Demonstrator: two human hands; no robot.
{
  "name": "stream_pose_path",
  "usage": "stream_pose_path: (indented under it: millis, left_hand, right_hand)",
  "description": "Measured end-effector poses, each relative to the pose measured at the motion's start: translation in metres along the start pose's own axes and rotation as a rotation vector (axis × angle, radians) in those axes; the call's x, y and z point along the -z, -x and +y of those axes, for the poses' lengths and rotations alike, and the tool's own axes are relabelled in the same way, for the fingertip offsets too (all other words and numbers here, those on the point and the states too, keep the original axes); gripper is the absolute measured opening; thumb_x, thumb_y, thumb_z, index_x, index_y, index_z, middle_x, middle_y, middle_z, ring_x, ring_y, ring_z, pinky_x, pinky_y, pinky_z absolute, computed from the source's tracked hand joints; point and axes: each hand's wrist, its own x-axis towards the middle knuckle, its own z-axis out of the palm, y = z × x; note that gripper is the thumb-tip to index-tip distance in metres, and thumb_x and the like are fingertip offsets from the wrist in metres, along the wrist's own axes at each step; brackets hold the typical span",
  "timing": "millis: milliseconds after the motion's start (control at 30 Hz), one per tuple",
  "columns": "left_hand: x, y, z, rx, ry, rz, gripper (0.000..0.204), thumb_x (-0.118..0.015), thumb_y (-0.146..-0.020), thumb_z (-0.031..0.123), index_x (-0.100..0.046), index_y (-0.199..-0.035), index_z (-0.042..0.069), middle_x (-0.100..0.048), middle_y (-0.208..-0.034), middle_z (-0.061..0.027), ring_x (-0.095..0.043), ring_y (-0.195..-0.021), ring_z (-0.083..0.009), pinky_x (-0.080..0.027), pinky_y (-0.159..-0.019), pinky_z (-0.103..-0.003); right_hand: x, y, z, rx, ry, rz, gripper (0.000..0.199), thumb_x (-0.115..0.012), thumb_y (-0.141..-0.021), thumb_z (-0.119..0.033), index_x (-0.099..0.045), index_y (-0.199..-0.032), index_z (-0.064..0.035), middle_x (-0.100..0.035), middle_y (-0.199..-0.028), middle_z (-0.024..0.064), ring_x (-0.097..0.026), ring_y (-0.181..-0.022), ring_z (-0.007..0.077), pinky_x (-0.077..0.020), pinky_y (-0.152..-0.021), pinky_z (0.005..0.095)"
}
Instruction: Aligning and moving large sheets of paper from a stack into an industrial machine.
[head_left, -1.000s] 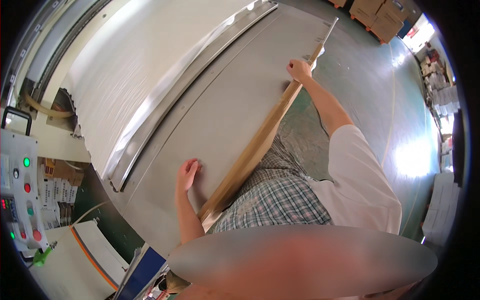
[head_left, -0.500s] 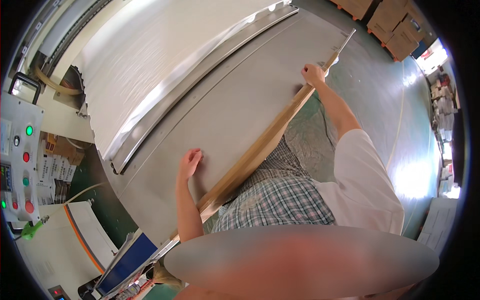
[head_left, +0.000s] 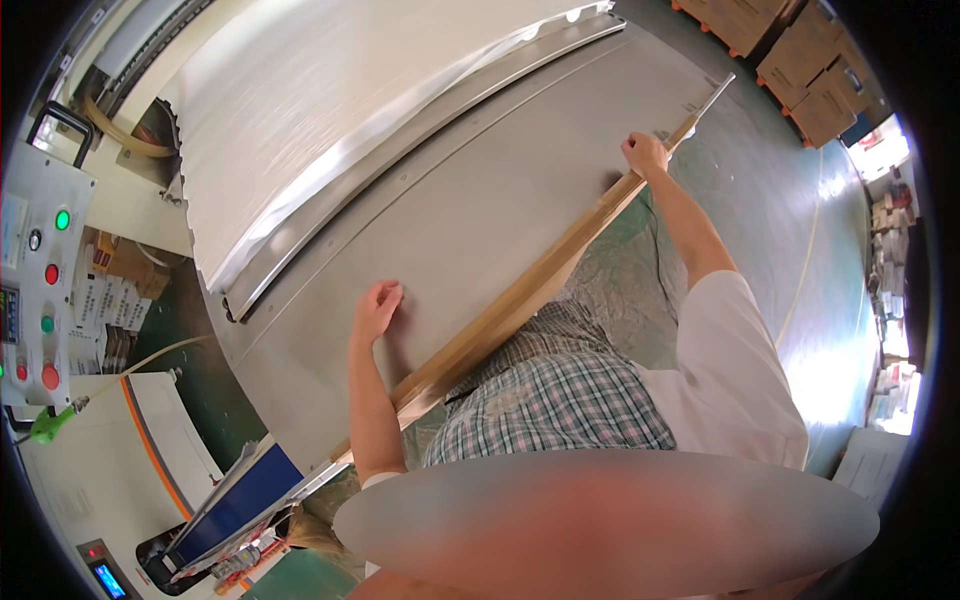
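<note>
My left hand is held over the near left part of a flat grey table, its fingers curled together and its shadow falling beside it. Farther right, my right hand is closed in a fist just above the wooden bar along the table's near edge. Whatever either set of fingers may pinch is too thin or hidden to make out. Beyond a metal rail lies a broad, shiny, whitish sheet with a wavy edge.
At left stands a control panel with green and red buttons; below it is a white machine cabinet with an orange stripe. Stacked cardboard boxes stand at the far right, beyond the shiny floor. The bar runs close against my checked clothing.
The whole view has turned slightly, so the table's right end sits lower and its left end higher. Both hands keep nearly the same pose and place over the table.
</note>
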Motion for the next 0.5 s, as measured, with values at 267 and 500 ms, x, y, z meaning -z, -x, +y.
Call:
stream_pose_path:
  millis: [267,500]
  left_hand:
    - [0.0,0.001,0.002,-0.032,0.046,0.078,0.03,-0.058,-0.083,0.026,-0.059,-0.101,0.002,-0.063,-0.075,-0.006,-0.058,-0.069,-0.0134,-0.045,-0.065,-0.026]
    - [0.001,0.002,0.003,-0.005,0.076,0.099,0.028,-0.057,-0.083,0.024,-0.059,-0.1,0.002,-0.064,-0.08,-0.0063,-0.06,-0.072,-0.0127,-0.046,-0.066,-0.026]
  right_hand:
    - [-0.001,-0.004,0.002,0.033,0.002,-0.009,0.025,-0.05,-0.077,-0.032,-0.063,-0.081,-0.0108,-0.063,-0.085,0.0119,-0.059,-0.083,0.0309,-0.0462,-0.071,0.041]
    - [-0.002,-0.003,0.004,0.043,0.004,0.015,0.025,-0.051,-0.077,-0.031,-0.063,-0.081,-0.0105,-0.063,-0.085,0.0119,-0.059,-0.083,0.0312,-0.046,-0.072,0.0413]
